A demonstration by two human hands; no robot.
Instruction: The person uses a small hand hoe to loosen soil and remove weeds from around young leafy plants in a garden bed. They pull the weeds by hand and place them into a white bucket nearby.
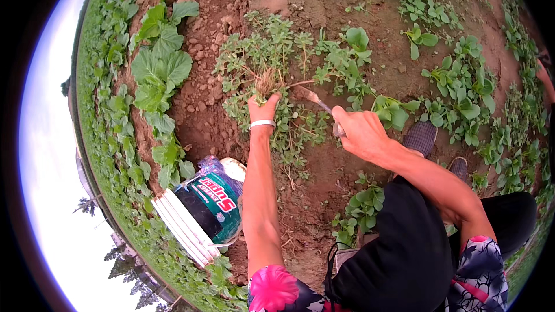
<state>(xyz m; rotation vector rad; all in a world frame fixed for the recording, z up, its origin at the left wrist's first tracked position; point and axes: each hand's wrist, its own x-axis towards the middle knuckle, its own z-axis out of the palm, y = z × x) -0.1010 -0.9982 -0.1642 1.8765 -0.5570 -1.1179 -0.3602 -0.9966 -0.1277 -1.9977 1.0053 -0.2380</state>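
My left hand (263, 105) is closed around a tuft of leafy weeds (261, 96), whose pale fibrous roots stick up above my thumb. Sprawling purslane-like weeds (277, 39) spread over the soil around it. To the right, my right hand (362, 132) grips the handle of a small hand tool with a soil-covered metal blade (308, 94). Its tip lies close to a reddish weed stem, just right of my left hand; whether they touch cannot be told. The handle is mostly hidden by my fingers. A broad-leaved seedling (392, 112) grows just above my right hand.
A white-rimmed bucket (184, 227) with a dark and green label lies at lower left, a crumpled bag (212, 167) beside it. Large leafy plants (161, 67) line the left side. My shoes (420, 138) rest on the soil near more seedlings (466, 104) at right.
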